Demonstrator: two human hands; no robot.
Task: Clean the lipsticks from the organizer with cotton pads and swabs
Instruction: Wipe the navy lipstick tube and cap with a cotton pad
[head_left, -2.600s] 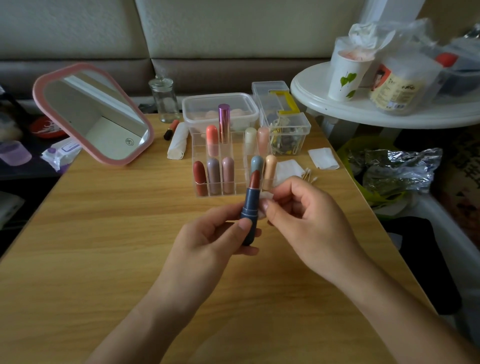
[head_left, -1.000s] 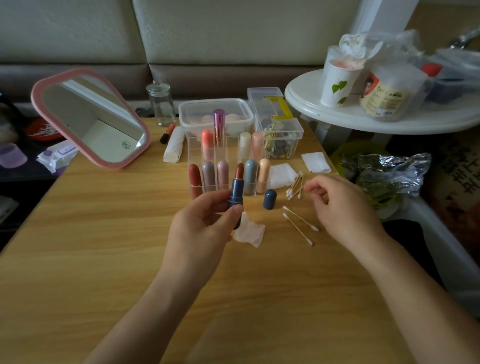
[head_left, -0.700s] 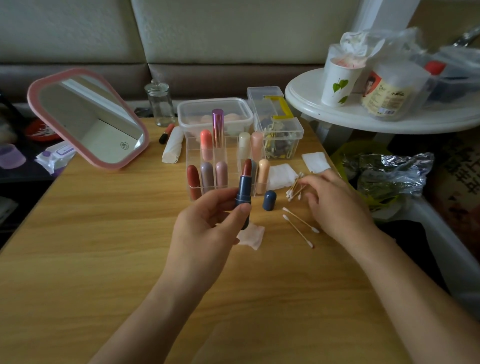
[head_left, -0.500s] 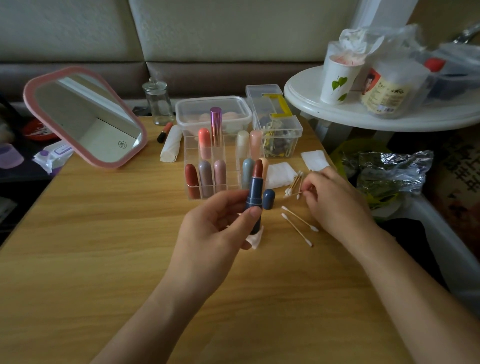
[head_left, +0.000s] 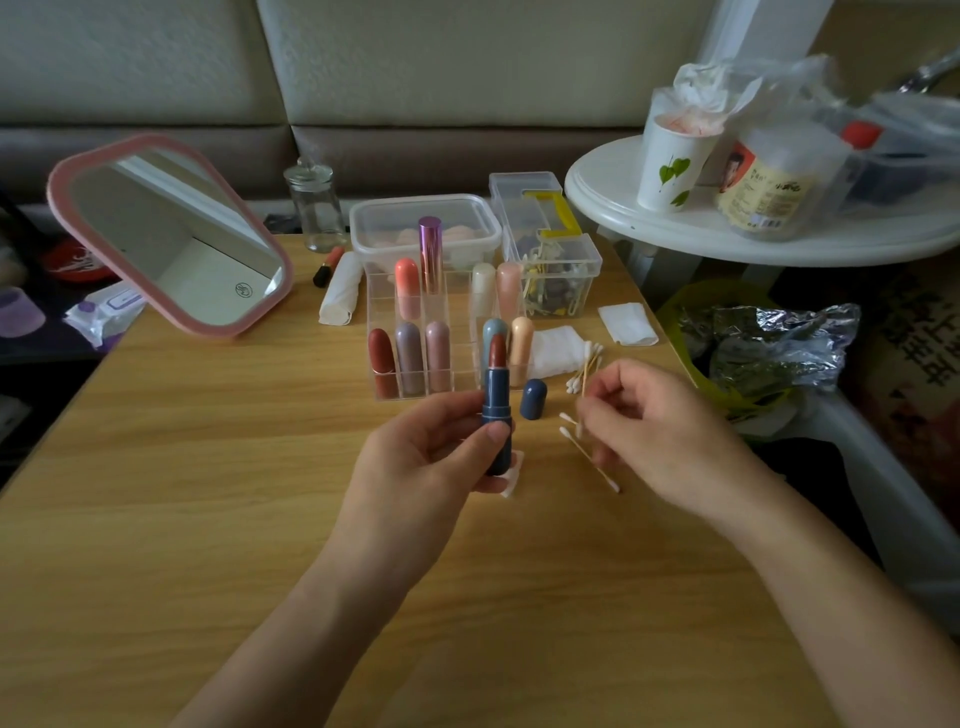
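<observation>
The table (head_left: 208, 519) fills the lower frame as the work surface, with the mirror (head_left: 171, 234) propped tilted at upper left, out of the way of the hands. The organizer (head_left: 464, 364) stands just above centre, near enough to reach, its clear cells keeping the capped lipsticks (head_left: 410, 358) upright and apart. At centre the left hand (head_left: 415, 467) grips the lipstick (head_left: 497, 410) by its lower barrel, thumb across the front. It is held upright with the red-brown bullet standing above the fingers, probably so the bullet and rim are bare for wiping. Right of centre the right hand (head_left: 660, 431) has thumb and forefinger together, seemingly pinching a swab (head_left: 585, 371) by its stick, the other fingers loosely curled. Blur makes that pinch less than certain. The cap (head_left: 533, 399) stands on end between the hands, just beside the organizer, likely parked there to go back on afterwards. White pads (head_left: 558, 351) lie right of the organizer, and one more pad (head_left: 511, 480) peeks from under the left hand. A pile (head_left: 574, 385) of swabs sits beside the pads, and two loose swabs (head_left: 592, 462) lie under the right fingers.
</observation>
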